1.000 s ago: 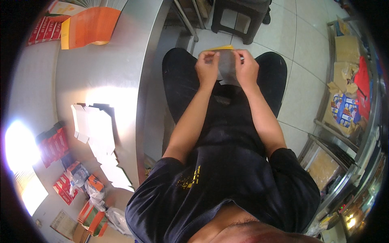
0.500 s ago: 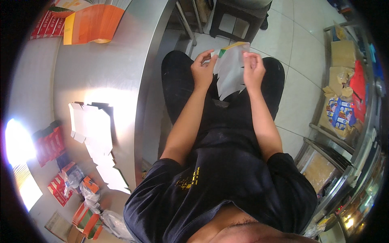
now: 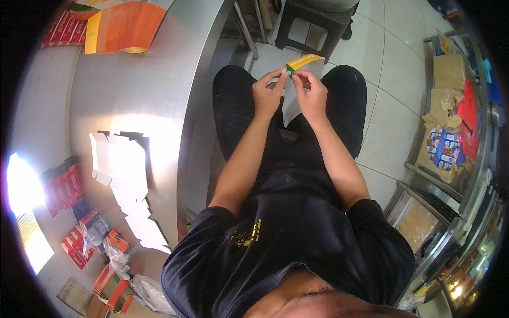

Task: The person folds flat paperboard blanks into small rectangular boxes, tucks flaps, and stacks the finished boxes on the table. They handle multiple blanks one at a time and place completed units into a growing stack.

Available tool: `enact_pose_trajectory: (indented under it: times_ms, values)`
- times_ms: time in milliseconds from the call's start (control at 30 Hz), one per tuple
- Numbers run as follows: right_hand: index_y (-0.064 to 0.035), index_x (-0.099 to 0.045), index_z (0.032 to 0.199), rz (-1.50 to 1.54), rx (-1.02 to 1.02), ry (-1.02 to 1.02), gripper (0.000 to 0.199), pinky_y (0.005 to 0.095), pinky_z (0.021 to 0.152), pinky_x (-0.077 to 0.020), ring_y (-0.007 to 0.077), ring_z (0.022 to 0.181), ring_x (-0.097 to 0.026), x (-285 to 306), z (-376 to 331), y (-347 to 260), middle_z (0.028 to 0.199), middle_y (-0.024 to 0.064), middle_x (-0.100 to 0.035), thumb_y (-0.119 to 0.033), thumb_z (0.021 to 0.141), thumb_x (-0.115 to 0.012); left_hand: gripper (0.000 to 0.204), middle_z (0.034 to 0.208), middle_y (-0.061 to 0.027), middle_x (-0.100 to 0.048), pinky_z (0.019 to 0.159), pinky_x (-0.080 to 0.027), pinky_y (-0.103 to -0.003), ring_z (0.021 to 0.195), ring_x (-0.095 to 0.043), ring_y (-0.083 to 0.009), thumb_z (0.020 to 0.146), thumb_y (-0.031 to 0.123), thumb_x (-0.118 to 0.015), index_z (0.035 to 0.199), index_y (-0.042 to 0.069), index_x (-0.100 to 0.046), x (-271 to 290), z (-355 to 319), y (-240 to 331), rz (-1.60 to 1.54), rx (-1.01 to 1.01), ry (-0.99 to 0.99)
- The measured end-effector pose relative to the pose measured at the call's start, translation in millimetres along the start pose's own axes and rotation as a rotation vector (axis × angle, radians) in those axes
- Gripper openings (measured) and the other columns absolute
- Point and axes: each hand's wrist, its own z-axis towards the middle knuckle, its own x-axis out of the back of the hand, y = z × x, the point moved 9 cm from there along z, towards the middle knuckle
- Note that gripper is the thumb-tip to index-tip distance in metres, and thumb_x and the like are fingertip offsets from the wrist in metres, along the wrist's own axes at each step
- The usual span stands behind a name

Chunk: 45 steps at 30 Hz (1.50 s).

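Note:
Between my knees I hold up a partly folded carton (image 3: pixel 306 62), with a yellow and green printed edge on top and a pale grey-white inner side hanging below. My left hand (image 3: pixel 268 91) pinches its left corner between thumb and fingers. Close beside it, my right hand (image 3: pixel 311 96) grips the same green corner, fingertips almost meeting those of the left. The right hand hides part of the pale panel. On the metal table to the left lie flat white carton blanks (image 3: pixel 124 175), loosely stacked with cut, notched edges.
A steel table (image 3: pixel 132 90) runs along my left. Orange cartons (image 3: pixel 124 26) stand fanned at its far end; red packs (image 3: pixel 63 185) and plastic-wrapped goods (image 3: pixel 98 233) line its left side. A dark stool (image 3: pixel 313 24) stands ahead. Shelving with cardboard (image 3: pixel 448 71) is at right.
My right hand has moved left from the carton's right side to its green corner, next to my left hand. The yellow printed edge has turned up and shows more.

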Motion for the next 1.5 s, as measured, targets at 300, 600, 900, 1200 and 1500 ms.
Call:
enact_pose_trajectory:
  times_ms: [300, 600, 900, 1200, 1500]
  values:
    - [0.0014, -0.063, 0.110, 0.274, -0.218, -0.175, 0.019, 0.0284, 0.072, -0.0549, 0.0142, 0.077, -0.068, -18.8, -1.1, 52.6, 0.090, 0.0088, -0.070, -0.015, 0.101, -0.063, 0.027, 0.101, -0.0056, -0.074, 0.063, -0.050, -0.019, 0.074, -0.061, -0.0033, 0.092, 0.009, -0.075, 0.117, 0.000, -0.074, -2.5, -1.1, -6.1, -0.055, 0.048, -0.016]
    - [0.0018, -0.067, 0.108, 0.123, -0.086, -0.063, 0.015, 0.0282, 0.076, -0.0568, 0.0146, 0.083, -0.073, -7.1, -1.3, 17.9, 0.092, 0.0096, -0.075, -0.008, 0.097, -0.066, 0.035, 0.093, -0.0047, -0.069, 0.061, -0.050, -0.019, 0.068, -0.061, -0.0044, 0.087, 0.009, -0.080, 0.119, 0.000, -0.071, -5.9, 0.4, -3.3, -0.061, -0.049, -0.042]
    - [0.0022, -0.069, 0.107, 0.115, -0.124, -0.193, 0.015, 0.0308, 0.077, -0.0573, 0.0193, 0.086, -0.075, -24.6, -4.0, 30.4, 0.095, 0.0126, -0.076, -0.007, 0.095, -0.067, 0.024, 0.088, -0.0075, -0.067, 0.061, -0.055, -0.024, 0.068, -0.065, -0.0094, 0.082, 0.008, -0.081, 0.098, 0.001, -0.065, 3.5, -3.0, 11.4, 0.149, -0.166, 0.066]
    - [0.0031, -0.070, 0.095, 0.045, -0.340, -0.325, 0.027, 0.0286, 0.063, -0.0555, 0.0144, 0.067, -0.070, -35.7, -12.5, 44.4, 0.080, 0.0093, -0.073, -0.024, 0.094, -0.074, 0.029, 0.109, -0.0104, -0.056, 0.072, -0.059, -0.028, 0.096, -0.062, -0.0166, 0.083, -0.004, -0.065, 0.112, 0.002, -0.064, 27.3, -2.0, 23.3, 0.233, -0.255, 0.255]
    - [-0.0016, -0.049, 0.147, 0.144, -0.630, -0.656, 0.068, 0.0283, 0.077, -0.0554, 0.0167, 0.093, -0.069, -74.2, -48.3, 90.6, 0.110, 0.0135, -0.072, -0.047, 0.099, -0.064, 0.058, 0.139, -0.0138, -0.041, 0.097, -0.055, -0.039, 0.122, -0.055, -0.0276, 0.095, -0.007, -0.049, 0.150, 0.010, -0.039, 41.6, 5.4, -35.6, -0.368, 0.180, 0.319]
